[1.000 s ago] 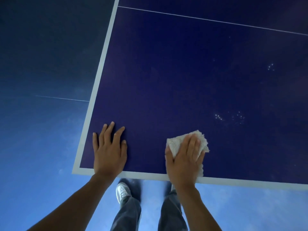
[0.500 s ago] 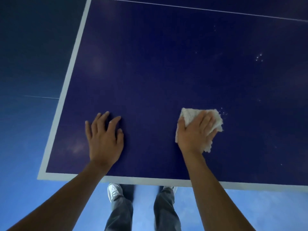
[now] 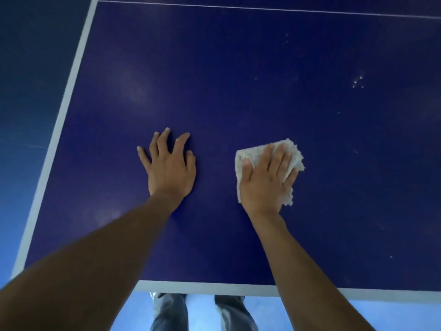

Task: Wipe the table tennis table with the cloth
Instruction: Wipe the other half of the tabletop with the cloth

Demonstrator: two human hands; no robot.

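Pushing cloth (image 3: 247, 156) farther up table (image 3: 214, 91) under flat right hand (image 3: 265, 183), left hand (image 3: 170, 172) splayed flat; specks (image 3: 358, 81) remain ahead

Left arm (image 3: 95, 259): bare, extended from the lower left across the near edge of the table (image 3: 214, 80).
Left hand (image 3: 170, 170): palm down, flat on the table, fingers (image 3: 163, 139) straight and spread, thumb on the inner side.
Right arm (image 3: 298, 259): bare, extended from the lower right across the same edge.
Right hand (image 3: 265, 180): palm down, beside the left and apart from it, fingers straight and close together, pressing a cloth (image 3: 296, 154) onto the table.
Legs (image 3: 170, 311): two, trousered, below the table's near edge.
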